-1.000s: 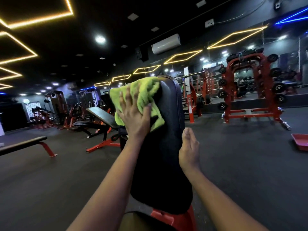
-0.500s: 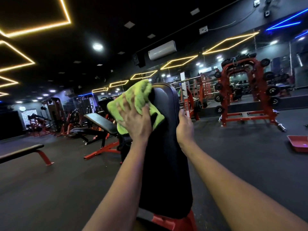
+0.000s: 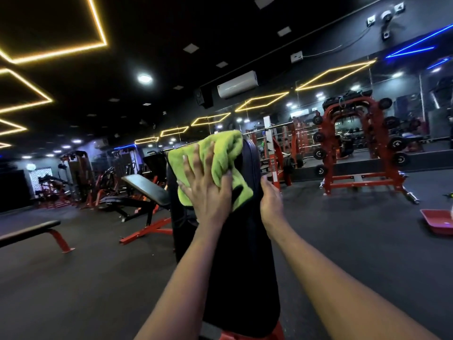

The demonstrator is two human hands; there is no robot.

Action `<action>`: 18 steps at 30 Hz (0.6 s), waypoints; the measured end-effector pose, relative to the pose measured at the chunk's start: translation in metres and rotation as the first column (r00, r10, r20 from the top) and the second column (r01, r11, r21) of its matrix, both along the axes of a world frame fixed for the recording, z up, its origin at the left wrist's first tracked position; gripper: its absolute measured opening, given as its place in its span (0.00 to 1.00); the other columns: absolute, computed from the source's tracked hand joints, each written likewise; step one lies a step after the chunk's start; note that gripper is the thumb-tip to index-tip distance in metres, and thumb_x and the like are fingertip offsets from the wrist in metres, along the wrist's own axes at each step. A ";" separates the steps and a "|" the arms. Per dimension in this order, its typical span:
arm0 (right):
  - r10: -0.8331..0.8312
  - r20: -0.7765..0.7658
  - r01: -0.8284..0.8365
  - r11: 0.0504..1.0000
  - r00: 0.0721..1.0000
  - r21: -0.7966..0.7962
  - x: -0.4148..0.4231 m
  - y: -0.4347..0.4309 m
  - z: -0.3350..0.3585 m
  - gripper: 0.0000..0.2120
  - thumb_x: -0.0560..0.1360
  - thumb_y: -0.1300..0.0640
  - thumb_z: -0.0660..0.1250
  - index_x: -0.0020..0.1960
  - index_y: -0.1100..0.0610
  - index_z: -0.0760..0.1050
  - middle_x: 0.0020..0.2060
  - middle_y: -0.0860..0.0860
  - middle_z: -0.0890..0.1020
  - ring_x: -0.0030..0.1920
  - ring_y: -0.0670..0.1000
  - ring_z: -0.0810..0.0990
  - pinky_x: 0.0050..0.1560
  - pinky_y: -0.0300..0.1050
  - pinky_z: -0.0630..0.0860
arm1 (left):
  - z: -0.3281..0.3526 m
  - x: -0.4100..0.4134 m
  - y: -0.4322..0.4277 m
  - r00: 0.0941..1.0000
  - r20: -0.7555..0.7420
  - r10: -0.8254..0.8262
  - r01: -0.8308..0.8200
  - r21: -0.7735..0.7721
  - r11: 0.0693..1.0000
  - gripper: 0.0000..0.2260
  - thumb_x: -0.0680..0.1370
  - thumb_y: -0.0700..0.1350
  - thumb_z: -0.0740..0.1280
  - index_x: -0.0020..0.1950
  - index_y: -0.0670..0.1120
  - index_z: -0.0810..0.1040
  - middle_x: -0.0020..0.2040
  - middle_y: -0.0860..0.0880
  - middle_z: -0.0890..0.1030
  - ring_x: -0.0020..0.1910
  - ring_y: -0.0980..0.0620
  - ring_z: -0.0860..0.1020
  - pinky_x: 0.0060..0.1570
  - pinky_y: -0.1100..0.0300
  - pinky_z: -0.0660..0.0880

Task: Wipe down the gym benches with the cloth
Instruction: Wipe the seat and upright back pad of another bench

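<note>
While the left hand (image 3: 208, 195) lies flat with its fingers spread wide, pressing the green cloth (image 3: 220, 158) against the bench's upright black back pad (image 3: 245, 253), the right hand (image 3: 270, 202) clasps the pad's right edge, with the thumb up along the front and the fingers out of sight behind it. Both forearms reach up from the lower edge of the frame toward the centre. Bunched and folded, the cloth sits at the pad's top, just above centre frame — its upper fold drapes over the rim.
</note>
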State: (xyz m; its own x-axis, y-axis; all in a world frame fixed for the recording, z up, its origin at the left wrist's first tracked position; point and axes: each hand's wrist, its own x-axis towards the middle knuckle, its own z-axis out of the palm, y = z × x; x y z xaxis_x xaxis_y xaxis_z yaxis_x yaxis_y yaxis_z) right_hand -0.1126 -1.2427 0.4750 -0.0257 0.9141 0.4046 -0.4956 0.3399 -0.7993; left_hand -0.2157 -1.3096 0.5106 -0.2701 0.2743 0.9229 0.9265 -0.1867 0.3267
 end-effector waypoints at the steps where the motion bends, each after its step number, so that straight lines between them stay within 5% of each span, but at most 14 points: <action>1: 0.045 0.049 -0.044 0.999 0.998 -0.009 0.005 0.006 0.001 0.19 0.83 0.51 0.60 0.63 0.64 0.78 0.60 0.56 0.80 0.58 0.51 0.77 0.62 0.44 0.73 | -0.010 -0.005 -0.003 0.997 -0.072 -0.014 0.012 -0.017 1.000 0.33 0.74 0.59 0.58 0.77 0.65 0.50 0.80 0.59 0.49 0.79 0.51 0.43 0.68 0.27 0.45; 4: 0.034 0.237 -0.076 0.983 0.971 0.169 0.024 0.016 0.020 0.21 0.80 0.43 0.58 0.59 0.56 0.81 0.58 0.55 0.82 0.61 0.56 0.79 0.62 0.51 0.75 | -0.036 -0.019 -0.016 0.985 -0.143 -0.100 0.094 -0.051 0.994 0.37 0.73 0.61 0.60 0.79 0.63 0.46 0.80 0.58 0.49 0.79 0.52 0.42 0.68 0.25 0.47; 9: -0.046 0.428 -0.169 0.878 0.902 0.448 0.041 0.000 0.100 0.16 0.85 0.54 0.52 0.63 0.48 0.78 0.58 0.48 0.81 0.58 0.47 0.79 0.62 0.46 0.75 | -0.010 -0.003 -0.026 0.993 -0.064 -0.101 0.087 -0.194 0.977 0.31 0.71 0.70 0.55 0.73 0.76 0.49 0.80 0.55 0.46 0.79 0.47 0.41 0.69 0.27 0.46; 14: -0.012 0.633 -0.331 0.845 0.774 0.421 0.056 0.007 0.130 0.17 0.84 0.61 0.54 0.67 0.56 0.76 0.53 0.45 0.81 0.45 0.35 0.80 0.42 0.28 0.75 | -0.007 0.036 -0.006 0.995 0.080 0.067 -0.054 -0.152 0.987 0.30 0.74 0.74 0.53 0.74 0.74 0.47 0.80 0.56 0.39 0.78 0.45 0.36 0.69 0.26 0.42; 18: -0.008 0.658 -0.352 0.840 0.753 0.412 0.058 0.012 0.129 0.16 0.85 0.59 0.54 0.66 0.49 0.77 0.51 0.46 0.82 0.44 0.42 0.81 0.39 0.34 0.77 | -0.054 0.055 -0.009 0.991 0.055 0.118 -0.111 -0.115 0.987 0.33 0.74 0.66 0.59 0.76 0.70 0.48 0.80 0.56 0.43 0.79 0.48 0.39 0.70 0.28 0.48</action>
State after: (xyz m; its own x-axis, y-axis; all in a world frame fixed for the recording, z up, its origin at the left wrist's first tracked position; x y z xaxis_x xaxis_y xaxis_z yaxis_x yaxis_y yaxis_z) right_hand -0.0542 -1.2312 0.6040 -0.5660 0.5491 0.6149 -0.0478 0.7228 -0.6894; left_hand -0.1605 -1.3181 0.4567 -0.3612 0.3383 0.8690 0.9171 -0.0394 0.3966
